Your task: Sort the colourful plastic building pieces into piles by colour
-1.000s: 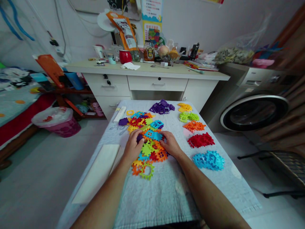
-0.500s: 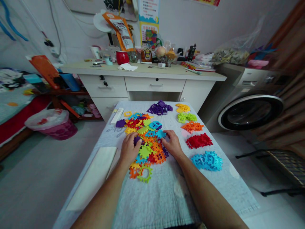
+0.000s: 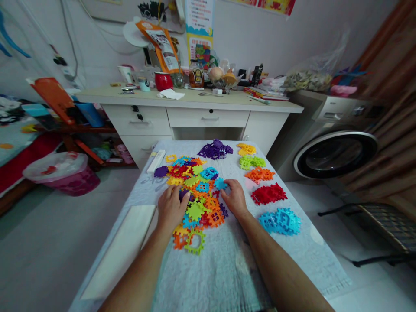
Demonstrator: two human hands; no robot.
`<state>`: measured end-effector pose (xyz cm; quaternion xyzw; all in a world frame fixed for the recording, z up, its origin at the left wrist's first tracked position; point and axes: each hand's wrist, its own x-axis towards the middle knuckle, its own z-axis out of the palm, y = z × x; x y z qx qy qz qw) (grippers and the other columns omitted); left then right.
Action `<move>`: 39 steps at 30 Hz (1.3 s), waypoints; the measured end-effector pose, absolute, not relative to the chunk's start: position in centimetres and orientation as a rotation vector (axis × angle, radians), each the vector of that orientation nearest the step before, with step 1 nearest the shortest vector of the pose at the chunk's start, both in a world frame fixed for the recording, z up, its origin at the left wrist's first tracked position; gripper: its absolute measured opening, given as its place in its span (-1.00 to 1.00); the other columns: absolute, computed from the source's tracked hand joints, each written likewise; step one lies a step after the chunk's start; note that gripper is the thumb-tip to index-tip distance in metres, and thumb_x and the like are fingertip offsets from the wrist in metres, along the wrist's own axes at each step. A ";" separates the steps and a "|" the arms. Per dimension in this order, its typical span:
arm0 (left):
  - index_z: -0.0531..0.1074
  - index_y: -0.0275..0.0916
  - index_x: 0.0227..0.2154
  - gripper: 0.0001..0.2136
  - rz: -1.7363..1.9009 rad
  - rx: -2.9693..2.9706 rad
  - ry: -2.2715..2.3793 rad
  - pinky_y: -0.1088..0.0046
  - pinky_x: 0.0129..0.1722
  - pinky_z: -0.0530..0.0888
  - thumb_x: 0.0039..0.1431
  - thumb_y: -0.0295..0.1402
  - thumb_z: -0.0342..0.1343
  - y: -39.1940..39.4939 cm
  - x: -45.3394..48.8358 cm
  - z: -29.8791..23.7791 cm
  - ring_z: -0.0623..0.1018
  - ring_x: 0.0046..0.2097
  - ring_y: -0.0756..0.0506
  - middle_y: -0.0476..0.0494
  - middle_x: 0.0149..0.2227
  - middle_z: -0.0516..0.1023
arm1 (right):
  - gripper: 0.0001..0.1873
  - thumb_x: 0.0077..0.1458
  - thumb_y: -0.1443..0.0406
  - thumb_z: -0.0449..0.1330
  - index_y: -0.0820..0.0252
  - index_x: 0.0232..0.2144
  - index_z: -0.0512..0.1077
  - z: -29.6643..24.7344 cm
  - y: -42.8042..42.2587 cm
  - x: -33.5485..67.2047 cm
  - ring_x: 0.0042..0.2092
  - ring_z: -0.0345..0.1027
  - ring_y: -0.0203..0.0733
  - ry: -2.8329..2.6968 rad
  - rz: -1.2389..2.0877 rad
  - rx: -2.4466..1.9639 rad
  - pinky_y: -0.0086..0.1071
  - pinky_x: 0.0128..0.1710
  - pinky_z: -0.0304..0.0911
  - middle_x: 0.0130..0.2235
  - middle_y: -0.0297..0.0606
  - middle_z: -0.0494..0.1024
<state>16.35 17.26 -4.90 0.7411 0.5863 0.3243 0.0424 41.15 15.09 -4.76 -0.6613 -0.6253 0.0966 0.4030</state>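
A mixed pile of plastic interlocking building pieces in several colours lies on the cloth-covered table. At the pile's left edge is my left hand, its thumb and fingers curled around a purple interlocking piece. On the opposite side, my right hand pinches a light-blue interlocking piece by its right edge, low over the pile. A green frame-shaped piece lies at the near end. The undersides of both hands are hidden.
Single-colour heaps line the right side: yellow, green, orange, red and blue. A purple heap sits at the far edge. A white board and a white remote-like object lie left.
The view has shifted slightly. My left hand has edged a little left and down. My right hand stays at the light-blue piece, with little visible movement.
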 end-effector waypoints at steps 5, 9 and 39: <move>0.38 -0.24 -0.03 -0.60 1.003 2.229 1.710 0.11 0.14 0.37 0.24 -0.08 -0.09 17.5 16.3 -5.1 0.44 0.07 -0.25 -0.29 -0.02 0.44 | -0.63 0.02 0.33 0.20 0.23 -0.07 0.44 -4.9 15.2 41.2 0.00 0.31 0.00 -1.657 0.207 -1.806 -0.12 0.07 0.18 -0.05 -0.07 0.51; 0.38 -0.25 -0.03 -0.58 0.983 2.233 1.701 0.10 0.13 0.37 0.25 -0.07 -0.10 17.7 16.2 -5.3 0.44 0.06 -0.26 -0.29 -0.02 0.44 | -0.63 0.03 0.35 0.20 0.24 -0.06 0.45 -5.0 15.4 41.1 -0.01 0.31 0.01 -1.690 0.200 -1.852 -0.14 0.06 0.17 -0.05 -0.08 0.53; 0.39 -0.22 -0.04 -0.59 0.959 2.213 1.704 0.08 0.14 0.36 0.22 -0.05 -0.08 17.7 16.2 -5.5 0.43 0.08 -0.26 -0.28 0.00 0.45 | -0.42 -0.12 0.46 0.21 0.11 0.02 0.39 2.8 7.4 49.3 0.01 0.28 -0.01 -2.008 0.305 -1.728 -0.12 0.06 0.20 -0.03 -0.14 0.42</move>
